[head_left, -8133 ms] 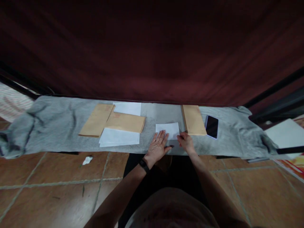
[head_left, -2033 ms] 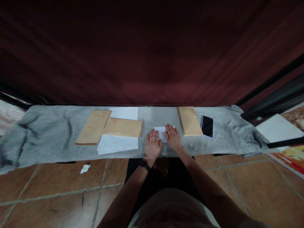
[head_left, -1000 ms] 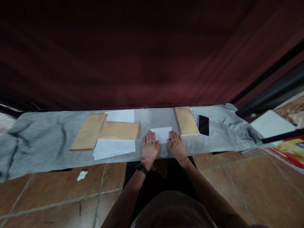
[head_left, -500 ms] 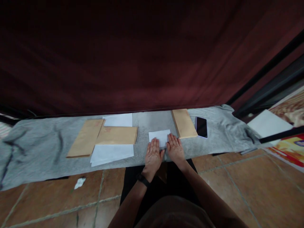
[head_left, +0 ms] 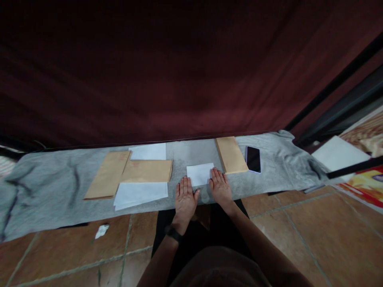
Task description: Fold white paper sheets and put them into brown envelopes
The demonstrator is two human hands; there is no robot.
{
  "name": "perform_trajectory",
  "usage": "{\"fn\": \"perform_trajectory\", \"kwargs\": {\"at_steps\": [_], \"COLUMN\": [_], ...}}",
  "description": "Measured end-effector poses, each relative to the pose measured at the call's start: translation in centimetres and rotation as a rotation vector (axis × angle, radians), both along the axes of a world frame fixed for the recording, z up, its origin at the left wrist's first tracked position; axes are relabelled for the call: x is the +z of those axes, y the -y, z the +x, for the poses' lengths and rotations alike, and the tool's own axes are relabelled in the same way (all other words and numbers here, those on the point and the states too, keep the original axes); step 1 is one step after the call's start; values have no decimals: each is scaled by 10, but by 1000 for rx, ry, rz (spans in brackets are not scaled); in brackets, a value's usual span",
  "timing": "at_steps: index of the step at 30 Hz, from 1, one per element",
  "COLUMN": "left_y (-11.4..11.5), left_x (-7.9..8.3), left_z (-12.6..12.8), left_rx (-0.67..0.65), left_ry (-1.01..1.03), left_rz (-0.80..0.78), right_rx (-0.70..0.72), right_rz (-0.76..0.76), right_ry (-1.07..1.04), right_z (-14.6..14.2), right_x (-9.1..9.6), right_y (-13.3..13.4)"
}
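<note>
A small white rectangle of paper (head_left: 199, 174), apparently folded, lies flat on the grey cloth (head_left: 191, 150) in front of me. My left hand (head_left: 184, 200) rests at its left edge, palm down with the fingers stretched out. At the paper's right edge my right hand (head_left: 220, 189) lies flat, its fingertips touching or just over the border. Neither hand grips anything. Just beyond the right hand is a stack of brown envelopes (head_left: 231, 154).
A phone (head_left: 253, 160) lies right of the envelope stack. On the left, more brown envelopes (head_left: 146, 170) lie across white sheets (head_left: 142, 194), beside another brown envelope pile (head_left: 108, 174). A dark red curtain (head_left: 179, 79) hangs behind the cloth. Crumpled tissue (head_left: 102, 231) is on the tiled floor.
My left hand has slid left across the paper to its left edge, uncovering more of it. The right hand has stayed almost in place.
</note>
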State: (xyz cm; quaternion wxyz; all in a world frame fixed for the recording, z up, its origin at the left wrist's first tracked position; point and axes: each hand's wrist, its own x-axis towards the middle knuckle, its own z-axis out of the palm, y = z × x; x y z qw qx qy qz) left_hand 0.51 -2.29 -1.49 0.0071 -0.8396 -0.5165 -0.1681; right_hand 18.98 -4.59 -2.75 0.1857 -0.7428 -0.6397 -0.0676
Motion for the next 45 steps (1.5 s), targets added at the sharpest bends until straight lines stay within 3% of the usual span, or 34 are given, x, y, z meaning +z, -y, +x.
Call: {"fn": "perform_trajectory", "kwargs": {"at_steps": [5, 11, 16, 21, 30, 45], "left_y": [0, -6, -9, -1, 8, 8], "left_x": [5, 13, 12, 7, 2, 4], "left_z": [5, 32, 47, 42, 35, 22], "left_rx": [7, -135, -179, -232, -232, -127], "left_ry": [27, -24, -26, -17, -23, -46], "left_rz": [15, -58, -68, -57, -66, -40], "right_rx": [-1, -10, 5, 28, 266, 163], "right_rz": [0, -25, -52, -48, -67, -49], "right_ry": [-25, -56, -58, -71, -116, -80], "right_z": [-1, -2, -2, 0, -6, -9], "right_x": [0, 2, 4, 9, 17, 12], "right_y": [0, 0, 1, 5, 22, 26]}}
